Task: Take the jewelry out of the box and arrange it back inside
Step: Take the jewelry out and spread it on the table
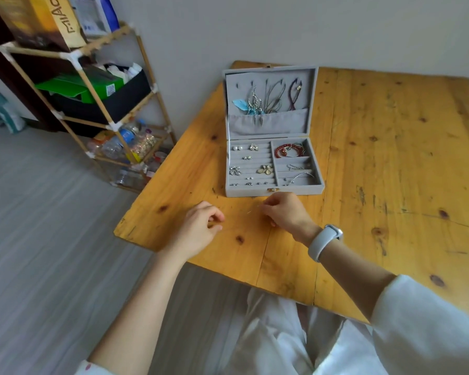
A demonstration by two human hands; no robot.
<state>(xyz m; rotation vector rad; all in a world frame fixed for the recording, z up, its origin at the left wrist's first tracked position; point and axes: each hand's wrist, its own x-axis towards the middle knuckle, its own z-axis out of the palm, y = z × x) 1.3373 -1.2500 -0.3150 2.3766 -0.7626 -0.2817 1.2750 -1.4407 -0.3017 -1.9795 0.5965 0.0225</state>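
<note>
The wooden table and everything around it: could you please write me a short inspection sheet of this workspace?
Surface: knotty yellow wooden table, scuffed.
Job's things: grey velvet jewelry box, lid open; necklaces and feather earrings hang in the lid; red bead bracelet in the top right compartment; earrings in the ring rolls.
Clutter: nothing seen.
Grips: left hand has loosely curled fingers; right hand seems to pinch something thin, too small to identify.
Cables: nothing seen.
Surroundings: bamboo shelf rack with boxes and plastic bottles, left; white wall; grey floor.
</note>
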